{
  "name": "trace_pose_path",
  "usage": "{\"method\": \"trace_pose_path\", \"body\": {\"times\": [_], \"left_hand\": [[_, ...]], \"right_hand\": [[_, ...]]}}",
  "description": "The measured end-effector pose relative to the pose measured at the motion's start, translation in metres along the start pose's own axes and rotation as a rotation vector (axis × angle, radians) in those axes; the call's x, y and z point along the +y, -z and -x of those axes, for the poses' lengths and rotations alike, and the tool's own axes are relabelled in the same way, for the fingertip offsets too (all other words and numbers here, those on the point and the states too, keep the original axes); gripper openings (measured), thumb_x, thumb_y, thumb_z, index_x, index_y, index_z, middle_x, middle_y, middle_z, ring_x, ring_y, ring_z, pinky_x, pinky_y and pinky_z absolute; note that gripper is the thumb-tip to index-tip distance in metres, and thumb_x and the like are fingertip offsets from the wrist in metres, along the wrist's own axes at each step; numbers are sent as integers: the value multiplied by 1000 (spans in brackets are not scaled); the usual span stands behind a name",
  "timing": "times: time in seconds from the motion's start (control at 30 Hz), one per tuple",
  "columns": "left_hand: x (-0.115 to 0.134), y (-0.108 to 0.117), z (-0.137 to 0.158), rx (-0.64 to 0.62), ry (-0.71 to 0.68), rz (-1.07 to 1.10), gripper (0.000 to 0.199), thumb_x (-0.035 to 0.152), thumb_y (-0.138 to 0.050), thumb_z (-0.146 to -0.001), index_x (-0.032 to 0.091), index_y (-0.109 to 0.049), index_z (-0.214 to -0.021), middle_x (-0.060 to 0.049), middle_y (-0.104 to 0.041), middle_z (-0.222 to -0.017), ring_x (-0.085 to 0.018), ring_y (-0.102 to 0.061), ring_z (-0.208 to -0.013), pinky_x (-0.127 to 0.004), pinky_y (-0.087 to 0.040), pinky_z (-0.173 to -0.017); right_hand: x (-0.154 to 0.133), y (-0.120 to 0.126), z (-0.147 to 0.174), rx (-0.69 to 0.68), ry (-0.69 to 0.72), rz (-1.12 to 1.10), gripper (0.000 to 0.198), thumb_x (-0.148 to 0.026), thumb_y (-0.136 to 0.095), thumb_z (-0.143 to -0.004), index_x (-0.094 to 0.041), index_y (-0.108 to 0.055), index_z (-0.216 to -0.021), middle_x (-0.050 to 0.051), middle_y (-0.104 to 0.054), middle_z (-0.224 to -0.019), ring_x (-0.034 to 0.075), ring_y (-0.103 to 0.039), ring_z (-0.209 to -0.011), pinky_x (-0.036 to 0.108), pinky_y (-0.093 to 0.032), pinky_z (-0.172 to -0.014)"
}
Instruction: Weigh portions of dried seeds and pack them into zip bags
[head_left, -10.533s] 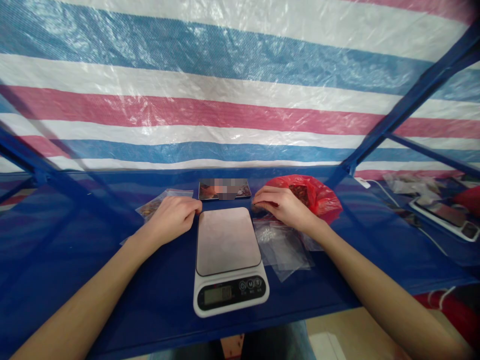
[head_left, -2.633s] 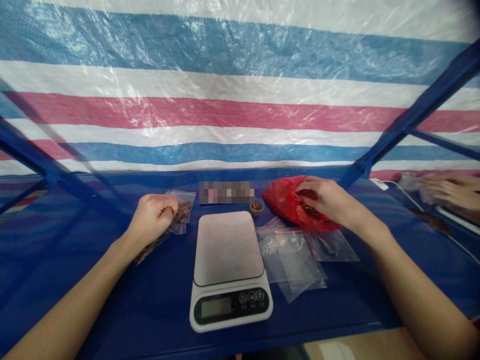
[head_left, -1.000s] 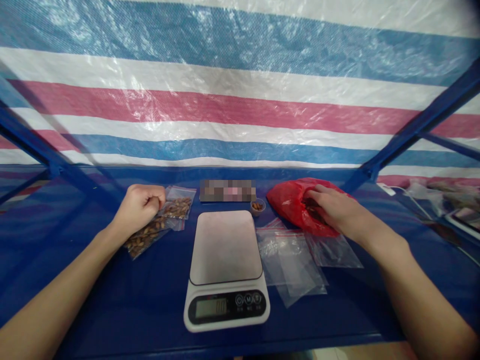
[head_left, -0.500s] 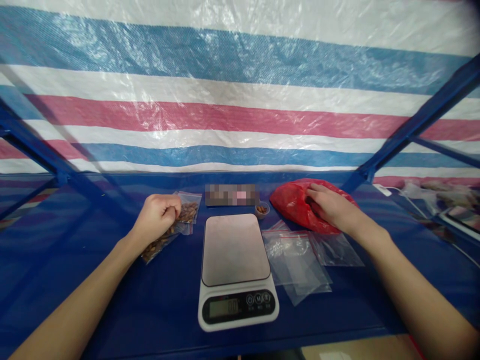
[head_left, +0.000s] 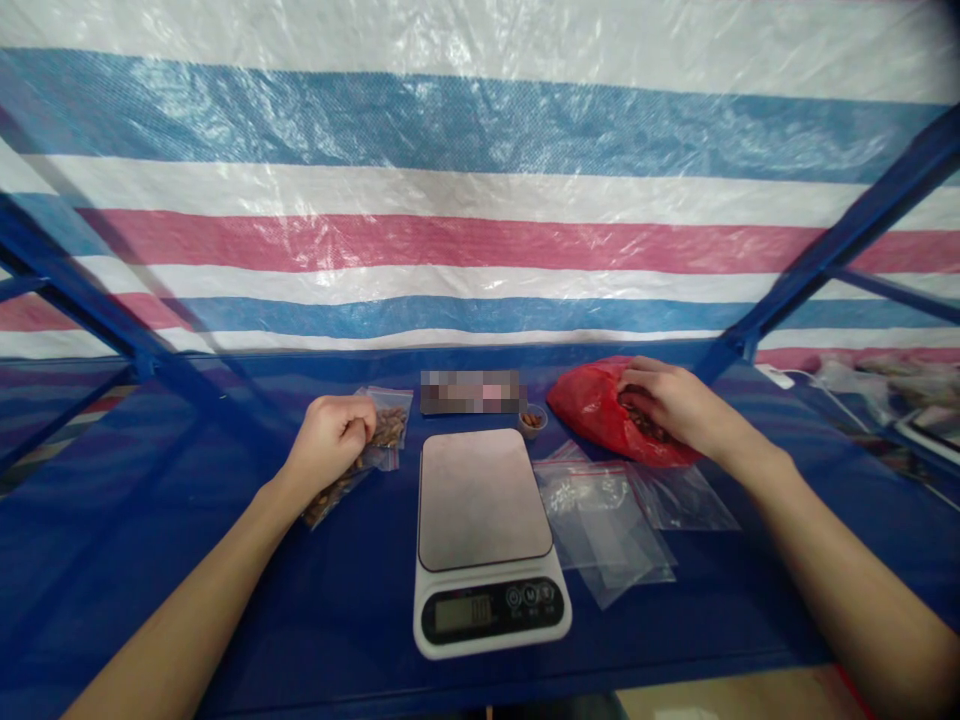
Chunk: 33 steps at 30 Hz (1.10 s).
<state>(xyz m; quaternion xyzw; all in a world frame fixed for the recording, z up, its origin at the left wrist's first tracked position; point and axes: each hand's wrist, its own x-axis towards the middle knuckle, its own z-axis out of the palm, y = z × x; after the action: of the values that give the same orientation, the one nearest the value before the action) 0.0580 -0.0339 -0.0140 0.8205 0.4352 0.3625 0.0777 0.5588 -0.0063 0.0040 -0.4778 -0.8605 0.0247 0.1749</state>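
Leave the scale (head_left: 484, 500) untouched. Your left hand (head_left: 330, 435) is curled closed over the filled bags (head_left: 391, 428). Beyond, rightward, your right hand (head_left: 679, 405) bends into the red bag (head_left: 585, 397); cannot tell its pinch; work gently.

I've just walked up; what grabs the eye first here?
The striped sheet filling the background, in red, white and blue. Then the white scale on the blue table, and the bright red bag beyond the scale to the right, with the right hand at its opening.
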Motion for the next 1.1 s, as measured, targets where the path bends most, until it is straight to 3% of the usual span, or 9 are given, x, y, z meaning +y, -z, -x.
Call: {"method": "trace_pose_path", "body": {"times": [0.33, 0.5, 0.63, 0.77, 0.9, 1.1], "left_hand": [[0, -1, -2, -46, 14, -28, 24, 8, -40, -68, 20, -53, -52, 4, -56, -51, -11, -55, -49, -23, -39, -57], [0, 3, -5, -45, 5, -60, 24, 8, -41, -70, 20, -53, -53, 4, -57, -52, -11, -56, -49, -24, -39, -57], [1, 4, -6, -37, 6, -63, 25, 8, -41, -71, 20, -52, -53, 4, -57, -52, -12, -56, -50, -24, -39, -58], [2, 3, -4, -53, -4, -55, 24, 8, -41, -71, 20, -53, -54, 4, -57, -52, -12, -56, -50, -24, -39, -58], [4, 0, -3, -73, -25, -42, 25, 7, -40, -71, 20, -53, -54, 4, -55, -53, -11, -55, -50, -25, -38, -57], [8, -1, -4, -92, -25, -20, 25, 7, -40, -72, 21, -52, -54, 3, -53, -53, -12, -53, -49, -26, -38, -56]], "right_hand": [[-19, 30, 5, 242, 23, -23, 18, -28, -59, -101, -23, -76, -96, 11, -75, -98, 28, -74, -88, 41, -59, -82], [-47, 36, 1, 396, -13, -55, 11, -27, -65, -101, -25, -75, -96, 8, -75, -100, 28, -74, -91, 43, -59, -87], [-88, 19, -14, 451, 36, -205, 7, -20, -72, -98, -24, -76, -95, 7, -76, -98, 25, -74, -90, 39, -60, -87], [-120, -10, -24, 337, 132, -337, 11, -13, -71, -98, -23, -75, -97, 6, -75, -99, 22, -74, -90, 35, -60, -83], [-127, -30, -24, 351, 143, -399, 12, -11, -72, -98, -23, -75, -96, 5, -74, -97, 20, -73, -89, 33, -59, -82], [-125, -41, -25, 391, 120, -434, 11, -12, -75, -97, -23, -76, -94, 4, -74, -93, 19, -72, -87, 32, -60, -80]]}}
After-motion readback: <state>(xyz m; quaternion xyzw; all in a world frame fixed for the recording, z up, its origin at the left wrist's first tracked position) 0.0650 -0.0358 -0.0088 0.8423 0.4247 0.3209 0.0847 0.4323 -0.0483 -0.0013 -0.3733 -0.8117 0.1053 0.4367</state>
